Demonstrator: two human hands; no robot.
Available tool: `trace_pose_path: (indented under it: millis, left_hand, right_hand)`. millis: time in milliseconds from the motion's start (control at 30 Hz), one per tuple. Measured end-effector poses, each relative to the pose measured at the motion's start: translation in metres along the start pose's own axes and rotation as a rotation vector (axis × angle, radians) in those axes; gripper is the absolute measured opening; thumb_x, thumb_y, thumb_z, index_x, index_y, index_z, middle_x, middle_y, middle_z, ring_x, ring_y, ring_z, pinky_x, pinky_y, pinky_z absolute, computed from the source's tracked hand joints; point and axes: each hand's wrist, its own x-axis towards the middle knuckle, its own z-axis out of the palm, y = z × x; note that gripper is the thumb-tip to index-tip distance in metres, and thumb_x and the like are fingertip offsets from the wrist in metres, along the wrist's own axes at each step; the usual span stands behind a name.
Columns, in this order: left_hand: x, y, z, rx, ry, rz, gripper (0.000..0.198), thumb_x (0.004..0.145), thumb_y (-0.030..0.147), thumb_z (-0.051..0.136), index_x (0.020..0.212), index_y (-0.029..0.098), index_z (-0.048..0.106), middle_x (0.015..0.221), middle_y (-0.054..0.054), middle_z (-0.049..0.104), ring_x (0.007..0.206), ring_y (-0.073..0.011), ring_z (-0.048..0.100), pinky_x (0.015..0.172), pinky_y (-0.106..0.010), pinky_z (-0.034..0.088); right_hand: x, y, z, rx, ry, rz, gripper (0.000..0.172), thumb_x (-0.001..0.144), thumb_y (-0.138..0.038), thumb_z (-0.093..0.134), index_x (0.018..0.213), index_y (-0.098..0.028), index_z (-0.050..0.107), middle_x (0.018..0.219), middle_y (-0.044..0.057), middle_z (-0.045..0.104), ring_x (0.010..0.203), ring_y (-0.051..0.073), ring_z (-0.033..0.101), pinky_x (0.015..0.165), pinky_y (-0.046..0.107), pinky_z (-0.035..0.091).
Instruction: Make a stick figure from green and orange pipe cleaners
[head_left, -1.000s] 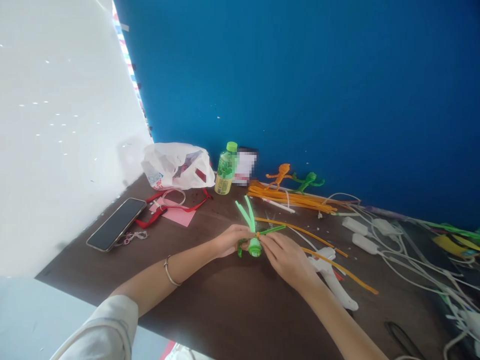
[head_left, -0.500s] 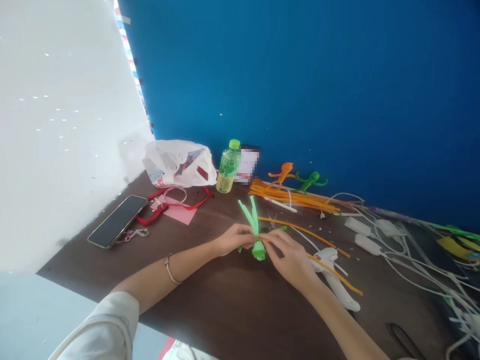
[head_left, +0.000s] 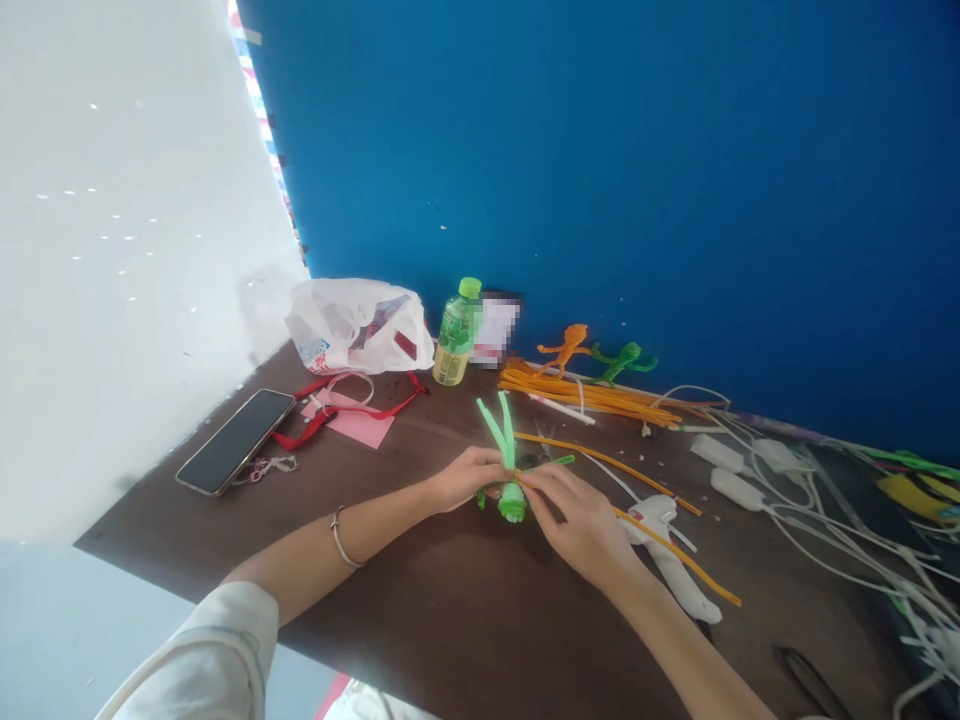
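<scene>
Green piece (head_left: pixel 512 495), one: over the worktop (head_left: pixel 435 620), between front and back edges, in my left hand (head_left: pixel 466 481); my right hand (head_left: pixel 576 512) pinches its orange strand (head_left: pixel 517 475). Coiled end (head_left: pixel 513 511) formed; pale stems (head_left: pixel 509 430) loose, seemingly unfinished. Near back edge: orange figure (head_left: pixel 568 347), green figure (head_left: pixel 623 363), seemingly complete.

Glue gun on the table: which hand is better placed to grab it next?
Probably the right hand: the glue gun lies beside that forearm. The left hand is farther off, beyond the green craft piece. Both hands are busy there, though.
</scene>
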Motion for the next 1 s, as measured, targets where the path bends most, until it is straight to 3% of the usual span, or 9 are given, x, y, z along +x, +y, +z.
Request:
trace_pose_path:
  millis: [233,600,800,1000]
  left_hand:
    - [0.0,-0.004,-0.002,0.041,0.018,0.009,0.027,0.067,0.037,0.061,0.066,0.011,0.055,0.052,0.004,0.036,0.049,-0.0047,0.031,0.049,-0.022,0.024]
    - [0.003,-0.006,0.001,-0.005,0.07,-0.006,0.016,0.065,0.026,0.058,0.064,0.011,0.055,0.053,0.004,0.038,0.049,-0.0043,0.033,0.049,-0.021,0.025]
    - [0.003,-0.008,-0.001,-0.093,0.071,-0.036,0.014,0.063,0.023,0.059,0.063,0.01,0.054,0.053,0.004,0.04,0.048,-0.0042,0.035,0.049,-0.02,0.027]
    - [0.004,-0.011,0.0,-0.089,0.061,-0.017,0.018,0.062,0.026,0.063,0.063,0.01,0.053,0.054,0.003,0.042,0.049,-0.0042,0.035,0.049,-0.02,0.027]
  right_hand:
    - [0.003,-0.003,-0.002,-0.061,-0.015,-0.036,0.019,0.084,-0.017,0.041,0.089,-0.019,0.059,0.085,0.007,0.062,0.077,0.017,0.058,0.069,0.031,0.046]
    - [-0.002,-0.005,0.001,-0.207,0.103,-0.07,0.013,0.081,-0.015,0.049,0.084,-0.017,0.061,0.079,0.005,0.063,0.075,0.015,0.056,0.068,0.028,0.04]
    - [-0.006,-0.001,-0.001,-0.414,0.029,-0.189,0.017,0.083,-0.013,0.045,0.087,-0.014,0.062,0.073,0.006,0.06,0.065,0.014,0.053,0.06,0.029,0.034]
    - [-0.004,0.0,-0.005,-0.506,-0.05,-0.269,0.024,0.084,-0.006,0.037,0.087,-0.014,0.06,0.076,0.007,0.06,0.066,0.015,0.051,0.064,0.029,0.034]
